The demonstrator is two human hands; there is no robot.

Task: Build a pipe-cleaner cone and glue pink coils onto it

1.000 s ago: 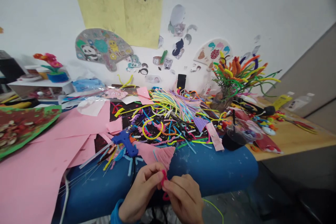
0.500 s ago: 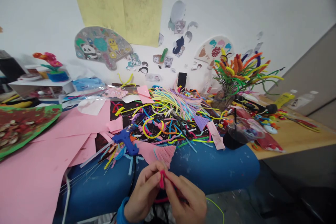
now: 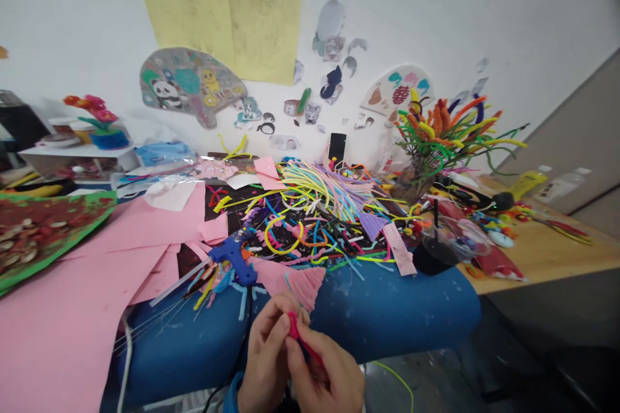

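Between my two hands is a hot-pink pipe cleaner [image 3: 293,325], bent into a small loop at its top. My left hand [image 3: 269,350] pinches it with thumb and forefinger. The fingers of my right hand [image 3: 325,368] are closed on its lower part, which runs back toward the palm and is partly hidden. Just beyond my fingertips lies a pink fan-shaped piece [image 3: 306,285] with ridged strips. A blue glue gun [image 3: 236,258] rests on the table edge to the left, its cord hanging down.
Loose pipe cleaners [image 3: 310,226] cover the table's middle. Pink sheets [image 3: 82,284] spread over the left side. A dark cup with a straw [image 3: 434,251] and a vase of pipe-cleaner flowers [image 3: 411,182] stand at the right. A blue covering [image 3: 387,310] drapes the front edge.
Both hands have shifted slightly left and closer together. The pink pipe cleaner has turned, and its loop now leans toward my left fingers.
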